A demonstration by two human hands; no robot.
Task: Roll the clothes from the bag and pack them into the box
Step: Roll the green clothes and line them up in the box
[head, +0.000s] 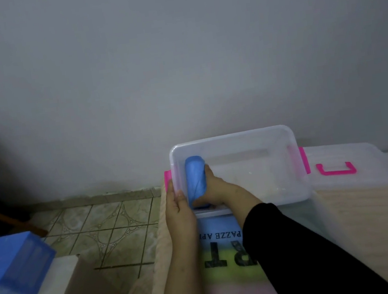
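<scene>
A clear plastic box (273, 133) with pink side latches stands on the table against the wall. Inside, along its left wall, lies a rolled blue garment (195, 179). My right hand (215, 190) reaches into the box and grips the roll from its right side. From outside, my left hand (179, 207) holds the box's left rim, thumb over the edge beside the roll. A printed plastic bag (225, 262) with black letters lies flat on the table under my arms, in front of the box.
The box's clear lid (354, 156) with a pink handle lies to the right of the box. A blue plastic container (15, 269) sits on a white surface at the lower left. Tiled floor (105, 231) shows left of the table edge.
</scene>
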